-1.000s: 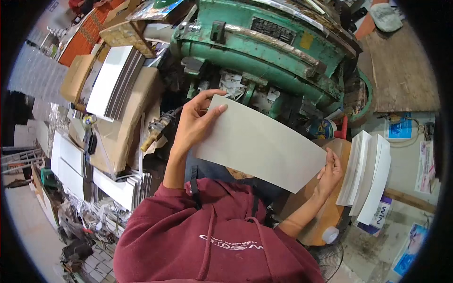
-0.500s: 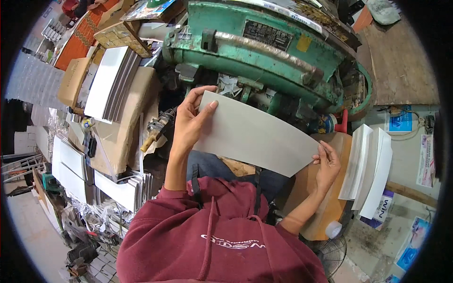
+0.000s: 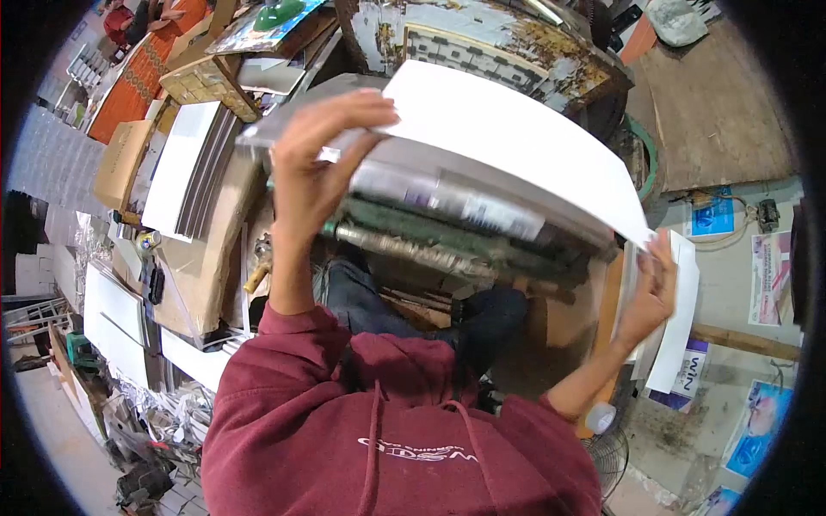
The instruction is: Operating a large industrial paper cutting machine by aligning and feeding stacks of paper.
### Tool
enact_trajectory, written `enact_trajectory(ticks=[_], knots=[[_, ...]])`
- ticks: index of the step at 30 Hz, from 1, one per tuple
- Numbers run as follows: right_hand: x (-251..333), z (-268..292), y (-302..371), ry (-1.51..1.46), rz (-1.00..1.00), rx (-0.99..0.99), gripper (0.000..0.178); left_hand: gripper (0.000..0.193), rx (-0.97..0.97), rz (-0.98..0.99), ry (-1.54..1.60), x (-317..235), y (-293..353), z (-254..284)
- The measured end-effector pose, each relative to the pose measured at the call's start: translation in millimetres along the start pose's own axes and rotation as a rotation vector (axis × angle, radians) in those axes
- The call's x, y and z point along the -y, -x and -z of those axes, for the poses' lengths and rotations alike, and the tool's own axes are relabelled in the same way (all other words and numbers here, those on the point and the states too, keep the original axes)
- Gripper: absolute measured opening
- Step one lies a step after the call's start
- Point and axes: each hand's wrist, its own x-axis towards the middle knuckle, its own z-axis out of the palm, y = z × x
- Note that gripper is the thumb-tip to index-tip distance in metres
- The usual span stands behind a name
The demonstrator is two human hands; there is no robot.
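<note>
We are gripping the white sheet (image 3: pixel 508 138), left hand (image 3: pixel 314 172) fingers curled over its edge, right hand (image 3: pixel 651 292) fingers pinching its corner.

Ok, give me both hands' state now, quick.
Left hand: closed on the near left corner of the white sheet.
Right hand: gripping the sheet's right end.

This is a small printing workshop: an old green metal press machine (image 3: pixel 482 52), stacks of white card sheets (image 3: pixel 176 168) and brown cardboard boxes (image 3: pixel 116 163).

brown cardboard box (image 3: pixel 119 163) far left; blue-white packet (image 3: pixel 711 220) right; purple-white carton (image 3: pixel 678 387) lower right
</note>
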Motion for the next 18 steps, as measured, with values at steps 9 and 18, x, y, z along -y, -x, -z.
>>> enact_trajectory(ticks=[9,18], knots=[[-89.1,-79.7,81.2,0.327,-0.267,0.396,0.020,0.042,0.355,0.409,-0.223,55.3,126.9,-35.8],[-75.6,-166.6,-2.5,0.529,-0.060,0.886,0.042,0.044,0.094,0.376,-0.312,23.3,134.7,-7.8]])
